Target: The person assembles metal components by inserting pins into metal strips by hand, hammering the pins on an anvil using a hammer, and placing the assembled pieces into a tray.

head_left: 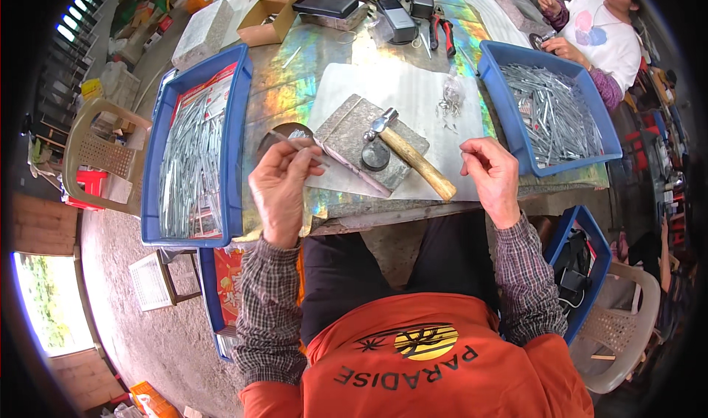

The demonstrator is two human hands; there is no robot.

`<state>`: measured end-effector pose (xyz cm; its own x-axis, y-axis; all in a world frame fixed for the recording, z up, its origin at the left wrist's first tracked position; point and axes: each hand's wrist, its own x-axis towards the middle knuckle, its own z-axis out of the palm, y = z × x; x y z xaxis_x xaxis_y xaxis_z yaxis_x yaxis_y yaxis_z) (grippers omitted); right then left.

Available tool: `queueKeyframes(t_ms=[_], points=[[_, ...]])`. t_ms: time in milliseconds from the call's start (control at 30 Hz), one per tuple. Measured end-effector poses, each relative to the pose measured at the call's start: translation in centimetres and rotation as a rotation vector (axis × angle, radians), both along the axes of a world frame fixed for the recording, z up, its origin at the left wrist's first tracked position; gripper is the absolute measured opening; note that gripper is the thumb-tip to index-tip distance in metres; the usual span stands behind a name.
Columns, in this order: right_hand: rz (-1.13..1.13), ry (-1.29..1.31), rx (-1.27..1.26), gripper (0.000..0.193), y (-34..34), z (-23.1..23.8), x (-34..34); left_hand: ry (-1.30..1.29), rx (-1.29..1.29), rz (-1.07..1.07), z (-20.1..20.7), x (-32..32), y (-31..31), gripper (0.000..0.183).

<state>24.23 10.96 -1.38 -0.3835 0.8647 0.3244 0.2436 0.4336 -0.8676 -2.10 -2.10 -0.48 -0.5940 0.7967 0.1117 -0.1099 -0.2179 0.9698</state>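
My left hand (282, 186) is closed in a pinch at the table's near edge, with a thin, pale metallic strip (318, 158) showing at its fingertips. Behind those fingers sits a dark round dish (274, 139) of small bits. My right hand (493, 180) is also pinched closed, and whatever its fingers hold is hidden. Between the hands lies a grey stone block (346, 123). On it rest a hammer (413, 156) with a wooden handle and a small dark round disc (375, 155). A slender brownish stick (358, 169) leans along the block's left edge.
Blue trays of thin metal rods stand at left (195, 167) and right (553, 112). Small metal pieces (448, 112) lie on white paper (343, 86). Red-handled pliers (442, 33), a cardboard box (267, 23) and black adapters (398, 21) are farther back. Another person (601, 38) sits far right.
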Motion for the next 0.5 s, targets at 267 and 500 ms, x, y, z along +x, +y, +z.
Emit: queueKeyframes(t_ms=[267, 500], points=[[0.056, 0.065, -0.015, 0.006, -2.3, 1.1, -0.1, 0.177, -0.013, -0.008, -1.3, 2.3, 3.3, 0.015], [0.061, 0.072, 0.086, 0.004, -2.7, 1.6, -0.6, 0.481, -0.092, 0.086, -2.0, 3.5, 3.5, 0.013]])
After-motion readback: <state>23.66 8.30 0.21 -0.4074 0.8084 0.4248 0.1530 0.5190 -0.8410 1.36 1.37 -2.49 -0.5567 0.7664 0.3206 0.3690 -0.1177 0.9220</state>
